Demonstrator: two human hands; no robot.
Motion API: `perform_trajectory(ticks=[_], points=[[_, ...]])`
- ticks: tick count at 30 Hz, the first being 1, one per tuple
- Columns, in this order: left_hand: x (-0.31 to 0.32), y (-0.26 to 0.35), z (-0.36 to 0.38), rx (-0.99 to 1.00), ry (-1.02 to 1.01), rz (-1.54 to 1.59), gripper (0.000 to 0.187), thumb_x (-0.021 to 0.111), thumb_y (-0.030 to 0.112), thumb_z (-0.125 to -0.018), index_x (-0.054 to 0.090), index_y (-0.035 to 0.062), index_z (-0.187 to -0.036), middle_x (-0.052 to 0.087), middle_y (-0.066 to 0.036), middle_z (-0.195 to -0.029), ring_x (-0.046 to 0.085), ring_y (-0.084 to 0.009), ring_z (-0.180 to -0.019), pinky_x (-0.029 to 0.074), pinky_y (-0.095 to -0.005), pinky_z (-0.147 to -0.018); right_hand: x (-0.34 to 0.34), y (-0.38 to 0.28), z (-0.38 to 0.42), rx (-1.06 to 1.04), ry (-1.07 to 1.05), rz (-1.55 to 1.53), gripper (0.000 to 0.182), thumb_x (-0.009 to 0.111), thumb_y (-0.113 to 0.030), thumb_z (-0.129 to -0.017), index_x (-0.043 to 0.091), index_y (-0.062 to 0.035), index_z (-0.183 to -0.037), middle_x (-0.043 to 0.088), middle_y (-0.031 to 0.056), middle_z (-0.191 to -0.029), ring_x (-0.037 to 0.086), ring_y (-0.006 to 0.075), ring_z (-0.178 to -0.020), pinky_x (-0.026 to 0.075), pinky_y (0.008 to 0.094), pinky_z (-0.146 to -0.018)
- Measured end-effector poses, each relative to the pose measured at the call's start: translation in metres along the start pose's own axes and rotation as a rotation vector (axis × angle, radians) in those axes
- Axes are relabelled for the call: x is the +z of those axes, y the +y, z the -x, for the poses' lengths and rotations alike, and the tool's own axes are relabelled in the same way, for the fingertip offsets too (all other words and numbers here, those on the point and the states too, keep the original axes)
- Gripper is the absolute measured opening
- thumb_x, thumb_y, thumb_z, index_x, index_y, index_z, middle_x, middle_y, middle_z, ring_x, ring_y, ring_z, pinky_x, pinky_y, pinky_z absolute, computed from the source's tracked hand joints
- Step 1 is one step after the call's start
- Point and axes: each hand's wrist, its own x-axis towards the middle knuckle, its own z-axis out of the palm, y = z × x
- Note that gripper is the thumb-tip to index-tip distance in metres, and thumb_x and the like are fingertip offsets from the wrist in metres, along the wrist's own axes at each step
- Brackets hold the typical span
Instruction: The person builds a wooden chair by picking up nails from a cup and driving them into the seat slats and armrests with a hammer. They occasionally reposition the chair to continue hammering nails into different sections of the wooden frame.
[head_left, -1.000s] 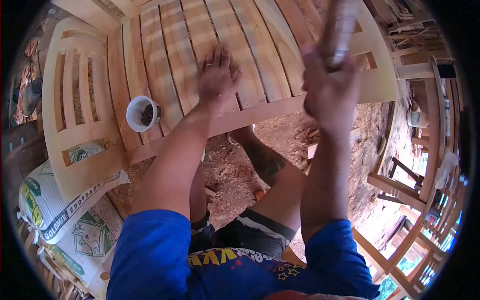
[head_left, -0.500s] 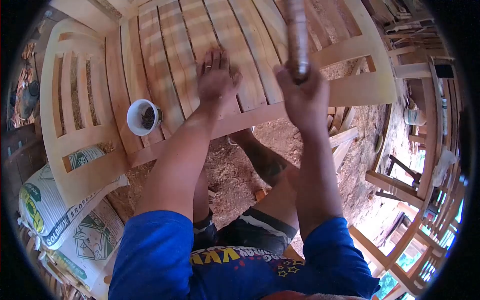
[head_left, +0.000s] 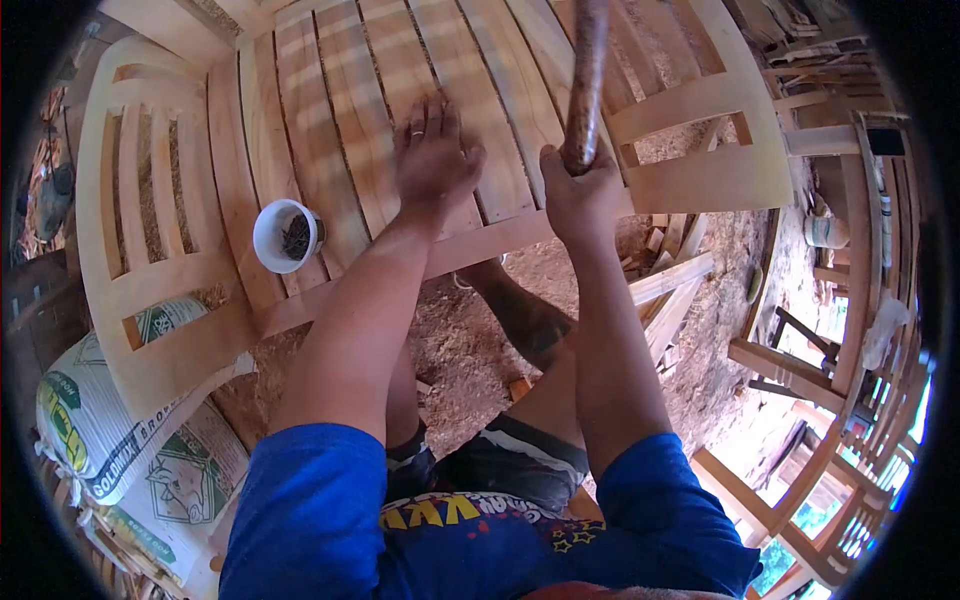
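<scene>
My left hand (head_left: 434,165) lies on the slatted wooden seat (head_left: 360,130), its fingers stretched forward over the slats; a ring shows on one finger. Whether something small lies beneath it is hidden. My right hand (head_left: 582,195) is wrapped round the lower end of a brown wooden handle (head_left: 588,80), just right of my left hand. The handle's far end runs out of the top of the view. Towards the seat's front left stands a white cup (head_left: 285,236) with small dark nails inside.
Slatted side panels rise at the left (head_left: 155,190) and right (head_left: 700,130) of the seat. Printed sacks (head_left: 110,420) lie at the lower left. Wood offcuts (head_left: 672,280) are on the dirt floor, and wooden frames (head_left: 790,375) stand at the right.
My right hand has moved slightly left and towards the seat with the handle, which now looks less blurred. My left hand has stayed nearly in place.
</scene>
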Motion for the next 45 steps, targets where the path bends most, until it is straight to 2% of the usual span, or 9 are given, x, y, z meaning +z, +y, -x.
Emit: perform_trajectory(ticks=[10, 13, 16, 18, 25, 29, 39, 42, 45], points=[[0.002, 0.002, 0.001, -0.010, 0.011, 0.033, 0.067, 0.054, 0.043, -0.096, 0.047, 0.0054, -0.151, 0.039, -0.015, -0.163, 0.028, -0.0286, -0.155, 0.017, -0.0483, -0.126, -0.002, 0.079, 0.007, 0.116, -0.139, 0.423, 0.041, 0.066, -0.021, -0.085, 0.063, 0.0093, -0.111, 0.069, 0.0344, -0.107, 0.066, 0.0502, -0.108, 0.053, 0.0564, -0.093], [0.004, -0.019, -0.001, 0.047, -0.028, 0.097, 0.057, 0.060, 0.035, -0.097, 0.055, 0.0059, -0.146, 0.056, -0.016, -0.150, 0.049, -0.0310, -0.142, 0.034, -0.0466, -0.119, -0.012, 0.096, 0.053, 0.247, -0.158, 0.431, 0.043, 0.067, -0.022, -0.085, 0.062, 0.0085, -0.115, 0.068, 0.0344, -0.110, 0.066, 0.0498, -0.111, 0.053, 0.0554, -0.095], [-0.104, -0.033, 0.012, -0.086, -0.322, 0.518, 0.037, 0.067, 0.023, -0.094, 0.069, 0.0030, -0.125, 0.069, -0.018, -0.128, 0.065, -0.0319, -0.122, 0.049, -0.0424, -0.104, -0.015, 0.100, 0.093, 0.394, -0.204, 0.307, 0.044, 0.067, -0.022, -0.085, 0.061, 0.0073, -0.118, 0.069, 0.0335, -0.109, 0.066, 0.0497, -0.109, 0.053, 0.0550, -0.094], [-0.127, -0.070, 0.044, 0.044, 0.189, 0.271, 0.021, 0.068, 0.022, -0.090, 0.077, 0.0061, -0.100, 0.075, -0.014, -0.104, 0.071, -0.0353, -0.098, 0.056, -0.0412, -0.086, -0.023, 0.092, 0.098, 0.424, -0.261, 0.232, 0.045, 0.068, -0.022, -0.086, 0.061, 0.0067, -0.120, 0.069, 0.0332, -0.109, 0.066, 0.0495, -0.110, 0.053, 0.0550, -0.094], [-0.171, -0.146, 0.099, -0.219, -0.417, -0.252, 0.029, 0.071, 0.025, -0.087, 0.077, 0.0125, -0.113, 0.064, -0.012, -0.134, 0.062, -0.0332, -0.123, 0.052, -0.0443, -0.102, 0.012, 0.122, 0.088, 0.212, -0.129, 0.164, 0.043, 0.067, -0.017, -0.086, 0.061, 0.0058, -0.122, 0.070, 0.0329, -0.105, 0.066, 0.0500, -0.107, 0.054, 0.0555, -0.091], [-0.144, -0.170, 0.069, -0.285, -0.618, -0.378, 0.029, 0.065, 0.022, -0.090, 0.077, 0.0025, -0.108, 0.072, -0.022, -0.116, 0.069, -0.0392, -0.110, 0.055, -0.0502, -0.097, 0.017, 0.112, 0.086, 0.222, -0.147, 0.183, 0.042, 0.066, -0.018, -0.088, 0.061, 0.0054, -0.123, 0.069, 0.0332, -0.108, 0.066, 0.0493, -0.108, 0.054, 0.0548, -0.093], [-0.175, -0.144, 0.102, -0.325, -0.336, -0.240, 0.024, 0.066, 0.024, -0.092, 0.077, 0.0036, -0.100, 0.071, -0.024, -0.112, 0.069, -0.0369, -0.108, 0.055, -0.0482, -0.093, 0.013, 0.123, 0.086, 0.256, -0.137, 0.175, 0.035, 0.067, -0.015, -0.085, 0.066, 0.0052, -0.114, 0.071, 0.0314, -0.102, 0.067, 0.0489, -0.105, 0.055, 0.0539, -0.090], [-0.167, -0.177, 0.111, -0.068, -0.004, -0.195, 0.021, 0.070, 0.022, -0.091, 0.074, 0.0016, -0.092, 0.072, -0.021, -0.105, 0.072, -0.0340, -0.096, 0.057, -0.0443, -0.088, 0.000, 0.108, 0.084, 0.263, -0.239, 0.107, 0.043, 0.064, -0.019, -0.090, 0.059, 0.0084, -0.122, 0.069, 0.0335, -0.110, 0.066, 0.0487, -0.110, 0.054, 0.0529, -0.095], [-0.174, -0.145, 0.105, -0.332, 0.001, 0.141, 0.018, 0.075, 0.017, -0.089, 0.069, 0.0005, -0.088, 0.073, -0.016, -0.096, 0.072, -0.0269, -0.082, 0.057, -0.0379, -0.078, 0.007, 0.122, 0.082, 0.235, -0.214, 0.131, 0.041, 0.064, -0.017, -0.089, 0.061, 0.0090, -0.120, 0.068, 0.0351, -0.110, 0.065, 0.0495, -0.110, 0.053, 0.0532, -0.095]])
